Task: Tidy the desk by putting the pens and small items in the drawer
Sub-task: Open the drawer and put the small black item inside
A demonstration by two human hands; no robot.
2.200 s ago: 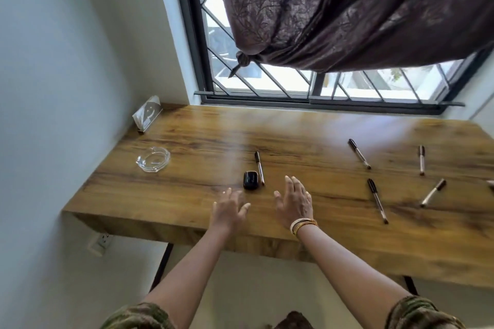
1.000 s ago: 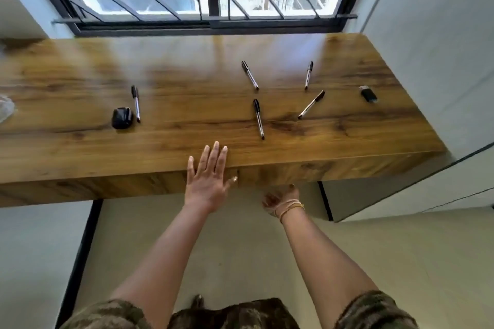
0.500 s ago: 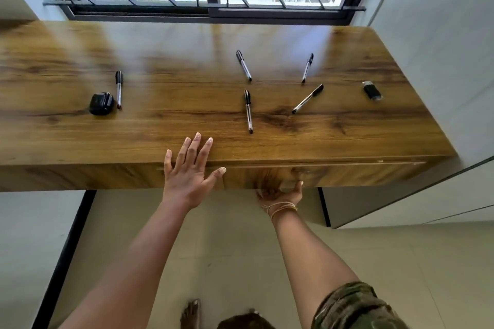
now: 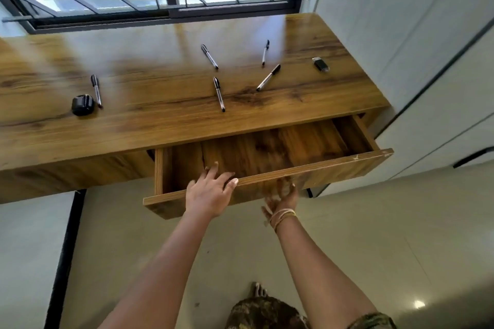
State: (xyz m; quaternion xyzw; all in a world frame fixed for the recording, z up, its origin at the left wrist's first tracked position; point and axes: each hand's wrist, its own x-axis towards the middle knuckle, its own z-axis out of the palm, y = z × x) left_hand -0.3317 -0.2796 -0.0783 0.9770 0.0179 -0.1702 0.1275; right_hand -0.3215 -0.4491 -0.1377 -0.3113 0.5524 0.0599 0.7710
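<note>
With the drawer (image 4: 267,152) open, left hand (image 4: 209,193) clamps its front; nearest pen (image 4: 219,94) lies straight beyond, lengthwise; right hand's (image 4: 280,199) grip is unclear.

The pulled-out wooden drawer (image 4: 267,152) at centre frame lies bare inside, open from above except at its lower left, where the left hand (image 4: 208,192) hooks over the front panel. On the wooden desktop (image 4: 160,104) above, five black-capped pens (image 4: 219,93) lie well apart, with clear wood between. The small black case (image 4: 82,105) at left sits just beside one pen.
</note>
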